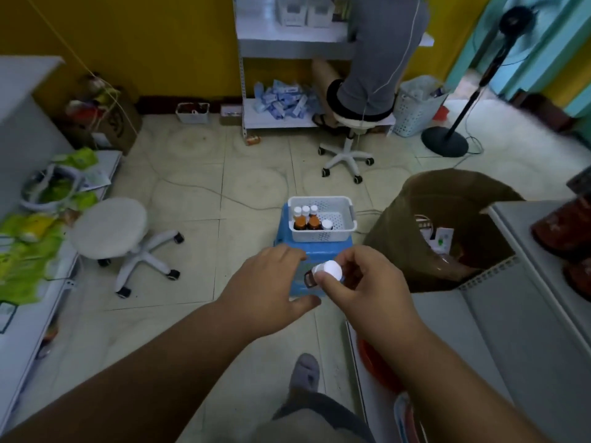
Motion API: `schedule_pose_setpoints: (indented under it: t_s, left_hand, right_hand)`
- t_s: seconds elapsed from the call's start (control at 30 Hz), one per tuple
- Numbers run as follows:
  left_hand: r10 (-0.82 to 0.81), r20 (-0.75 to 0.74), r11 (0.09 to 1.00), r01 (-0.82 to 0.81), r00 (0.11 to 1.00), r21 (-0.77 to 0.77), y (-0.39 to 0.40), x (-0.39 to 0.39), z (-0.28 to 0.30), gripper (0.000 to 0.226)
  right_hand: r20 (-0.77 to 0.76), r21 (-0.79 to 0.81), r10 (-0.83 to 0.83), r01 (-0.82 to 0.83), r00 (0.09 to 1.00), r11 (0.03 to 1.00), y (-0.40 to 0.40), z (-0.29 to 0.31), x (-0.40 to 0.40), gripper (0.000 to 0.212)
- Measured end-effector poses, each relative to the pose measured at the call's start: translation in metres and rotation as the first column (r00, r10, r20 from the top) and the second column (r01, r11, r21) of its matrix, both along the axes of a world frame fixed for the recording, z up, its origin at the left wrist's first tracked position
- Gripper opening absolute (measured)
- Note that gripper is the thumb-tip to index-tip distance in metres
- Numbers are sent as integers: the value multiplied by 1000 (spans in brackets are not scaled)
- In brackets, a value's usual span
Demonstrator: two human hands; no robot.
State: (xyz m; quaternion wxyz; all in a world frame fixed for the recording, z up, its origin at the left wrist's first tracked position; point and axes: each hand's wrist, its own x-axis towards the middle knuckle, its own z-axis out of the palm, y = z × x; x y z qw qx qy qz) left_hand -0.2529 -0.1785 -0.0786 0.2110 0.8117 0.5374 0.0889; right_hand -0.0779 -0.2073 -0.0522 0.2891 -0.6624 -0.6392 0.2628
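My right hand (364, 282) pinches a small amber bottle with a white cap (329, 270) over a blue plastic stool (315, 252). My left hand (271, 282) hovers just left of the bottle, fingers relaxed and spread, holding nothing. On the stool stands a white perforated basket (339, 215) holding several amber bottles with white caps (307, 222) along its left side.
An open brown cardboard box (447, 238) with packages stands right of the stool. A white rolling stool (108, 231) is at left, beside a low shelf with green packets (28, 238). A person sits on another stool (371, 78) at the far shelves. A fan stand (447, 142) is at far right.
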Motion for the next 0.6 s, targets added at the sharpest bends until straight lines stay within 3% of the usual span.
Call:
schedule_pose_setpoints:
  t_s: [0.17,0.33,0.6]
  left_hand:
    - [77,-43,996,-79,996,-44,117,-3,-13,67]
    - [33,-22,996,-34,999,-80,213,-2,-55,66]
    - [-127,-141,978,100,982,-185,366,25,-163,34]
  right_hand:
    - [-7,-27,26,-26,1000,999,127,-11,-7,21]
    - [0,-24,-44,44,999,999,221,-38,-3,19]
    - [102,-187,-281,296,954,937,347,-157,16,26]
